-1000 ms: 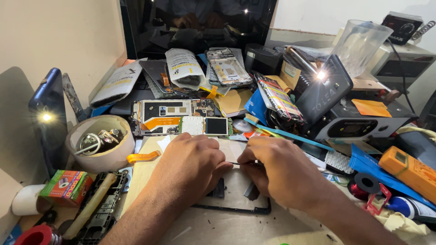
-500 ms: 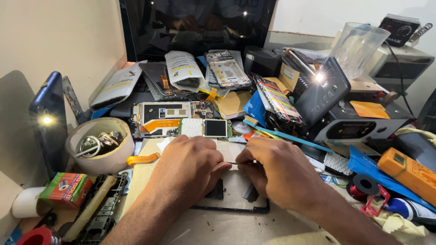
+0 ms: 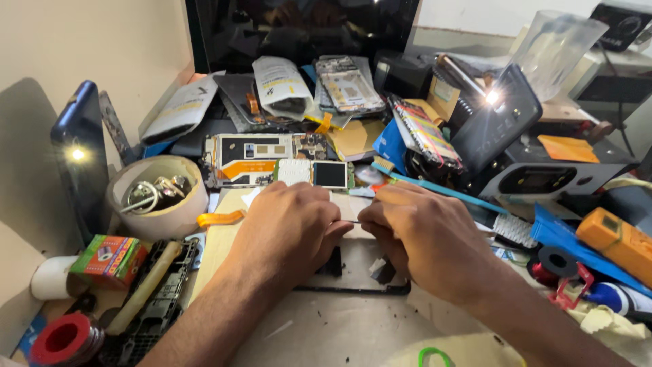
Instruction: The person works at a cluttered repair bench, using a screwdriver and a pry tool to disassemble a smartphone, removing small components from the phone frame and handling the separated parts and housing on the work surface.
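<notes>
While both hands bent over the middle of the cluttered desk (image 3: 326, 333), the left hand (image 3: 288, 228) and the right hand (image 3: 424, 234) met above a flat dark phone panel (image 3: 353, 275) that lay near the person, just in front of the wrists. Between the two sets of fingers ran a thin metal tool (image 3: 348, 221), probably tweezers or a fine pick; the fingers of both hands were pinched closed on it, the left at one end and the right at the other.

The panel's long axis ran left to right across the desk, its near edge roughly parallel to the desk's front. The tool lay along the same line, almost level.

Judging from the grip, the work called for a light, steady pinch, wrists resting on the desk, and the tip kept low and flat so it would not slip or gouge the panel.

Farther away sat an opened phone body (image 3: 261, 156) and a small screen module (image 3: 330, 174). To the left stood a tape roll holding bits (image 3: 157, 198).
</notes>
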The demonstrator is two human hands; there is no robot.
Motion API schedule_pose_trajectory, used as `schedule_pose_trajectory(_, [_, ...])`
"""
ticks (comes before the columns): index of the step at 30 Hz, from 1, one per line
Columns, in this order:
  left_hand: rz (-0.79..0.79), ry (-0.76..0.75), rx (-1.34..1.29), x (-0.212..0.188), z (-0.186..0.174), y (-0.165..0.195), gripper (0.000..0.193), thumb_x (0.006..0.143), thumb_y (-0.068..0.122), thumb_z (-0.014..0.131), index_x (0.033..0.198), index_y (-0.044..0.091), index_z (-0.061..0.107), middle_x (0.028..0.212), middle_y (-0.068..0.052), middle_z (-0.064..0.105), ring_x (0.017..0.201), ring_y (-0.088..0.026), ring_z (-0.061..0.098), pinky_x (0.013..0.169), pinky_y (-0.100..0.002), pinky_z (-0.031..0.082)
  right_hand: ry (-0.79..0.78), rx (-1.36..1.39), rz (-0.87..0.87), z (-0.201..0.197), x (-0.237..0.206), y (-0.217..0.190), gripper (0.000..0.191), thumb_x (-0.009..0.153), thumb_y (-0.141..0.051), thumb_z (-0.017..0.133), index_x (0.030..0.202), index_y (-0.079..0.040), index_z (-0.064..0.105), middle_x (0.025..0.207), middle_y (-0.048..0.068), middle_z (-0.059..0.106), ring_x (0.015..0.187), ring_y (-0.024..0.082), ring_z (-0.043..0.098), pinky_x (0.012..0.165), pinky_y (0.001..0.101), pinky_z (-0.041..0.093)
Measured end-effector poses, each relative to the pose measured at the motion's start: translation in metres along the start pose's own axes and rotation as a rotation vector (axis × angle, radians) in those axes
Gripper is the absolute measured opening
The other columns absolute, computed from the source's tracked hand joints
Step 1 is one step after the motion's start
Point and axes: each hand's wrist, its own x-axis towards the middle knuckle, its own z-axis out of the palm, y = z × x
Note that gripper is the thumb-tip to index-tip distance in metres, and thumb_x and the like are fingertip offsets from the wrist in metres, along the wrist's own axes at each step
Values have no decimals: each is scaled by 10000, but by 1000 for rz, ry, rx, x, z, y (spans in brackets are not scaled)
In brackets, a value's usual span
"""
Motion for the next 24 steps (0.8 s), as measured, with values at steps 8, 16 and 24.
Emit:
schedule_pose_trajectory(8, [-18, -31, 59, 3, -1, 2, 325, 854, 330, 718, 632, 94, 701, 694, -84, 656, 781, -320, 673, 703, -493, 509, -7, 132, -7, 0, 3, 5, 269, 754, -50, 759, 1010, -8, 690, 921, 130, 660, 819, 314, 694, 704, 397, 548])
schedule_pose_trajectory(16, [-6, 8, 50, 2, -2, 0, 309, 838, 324, 729, 642, 88, 693, 706, -82, 654, 756, -327, 669, 684, -493, 513, 8, 39, 29, -2, 1, 2, 182, 783, -51, 731, 964, -57, 716, 873, 90, 704, 783, 322, 700, 644, 416, 535])
schedule_pose_trajectory(24, [-15, 19, 97, 3, -1, 0, 329, 841, 348, 737, 644, 88, 698, 712, -81, 658, 759, -323, 669, 675, -490, 514, 43, -20, 0, -2, 2, -3, 140, 854, -61, 717, 992, -51, 739, 835, 112, 658, 787, 338, 677, 648, 439, 520])
